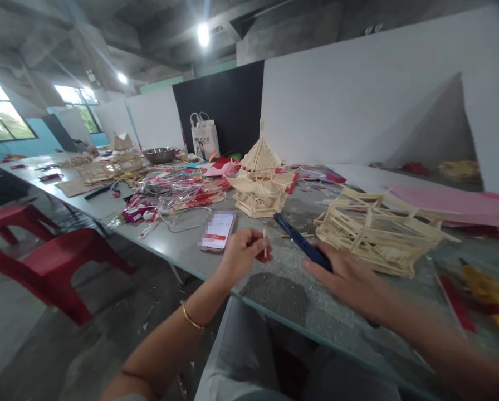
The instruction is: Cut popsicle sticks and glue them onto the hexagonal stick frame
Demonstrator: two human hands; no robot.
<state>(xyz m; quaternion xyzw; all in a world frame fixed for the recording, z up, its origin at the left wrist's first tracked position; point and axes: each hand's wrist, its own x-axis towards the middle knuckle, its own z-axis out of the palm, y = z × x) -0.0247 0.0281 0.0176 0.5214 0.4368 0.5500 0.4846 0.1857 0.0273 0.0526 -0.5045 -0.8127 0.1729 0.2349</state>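
Between thumb and fingers, my left hand [248, 252] pinches a short pale wooden stick [265, 244] held upright above the table. My right hand [345, 271] is wrapped round a dark blue tool [302, 240], its tip pointing up and left toward the pagoda. The stick and the tool are apart. Behind them stands a small wooden-stick pagoda [261, 186] with a pointed roof. To the right, near my right hand, lies a larger open frame of wooden sticks [375, 231]. A phone [218, 230] with a lit screen lies just left of my left hand.
Plastic packets [178, 189] and red scraps cover the table's left middle. Farther back are a metal bowl [160, 155] and a white bag [205, 136]. Yellow-handled tools [489, 295] lie at the right. A red chair [74, 253] stands left of the table [274, 312].
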